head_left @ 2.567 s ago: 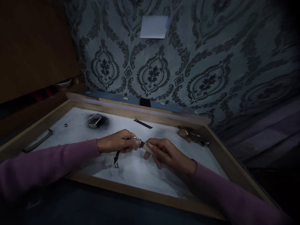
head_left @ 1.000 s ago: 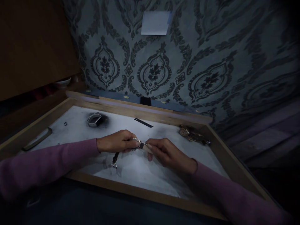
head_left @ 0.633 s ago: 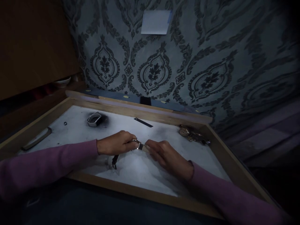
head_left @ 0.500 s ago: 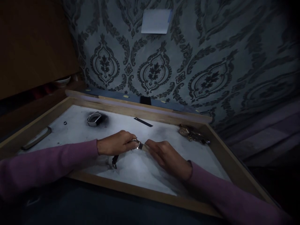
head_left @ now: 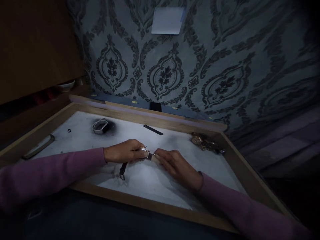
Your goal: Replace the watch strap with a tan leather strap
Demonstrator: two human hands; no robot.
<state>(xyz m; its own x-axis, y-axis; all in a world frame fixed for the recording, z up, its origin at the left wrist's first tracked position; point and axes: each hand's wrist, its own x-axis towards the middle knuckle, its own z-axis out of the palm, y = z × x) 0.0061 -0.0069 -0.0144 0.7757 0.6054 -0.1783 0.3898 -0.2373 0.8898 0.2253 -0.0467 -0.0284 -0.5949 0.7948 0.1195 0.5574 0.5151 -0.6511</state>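
My left hand [head_left: 128, 150] is closed around a wristwatch [head_left: 143, 152], gripping its round metal case between thumb and fingers. A dark strap half with a buckle [head_left: 122, 171] hangs below that hand. From the other side of the case, the watch strap [head_left: 150, 156] runs towards my right hand [head_left: 176, 163]. Its fingers are closed on the strap's far part, where a pale strip shows under the fingertips. Whether that strip is the strap's underside or a separate piece, I cannot tell.
A wooden-framed tray [head_left: 140, 196] with a white base surrounds the hands. On it lie a smartwatch [head_left: 100, 127], a thin black strip [head_left: 153, 130], a small dark ring [head_left: 69, 130], a curved band [head_left: 40, 148] and gold-coloured watches [head_left: 205, 143]. Patterned wallpaper [head_left: 165, 73] rises behind.
The wristwatch case has tilted slightly, so more of its round front shows beside my left thumb. Both hands stay in nearly the same place.
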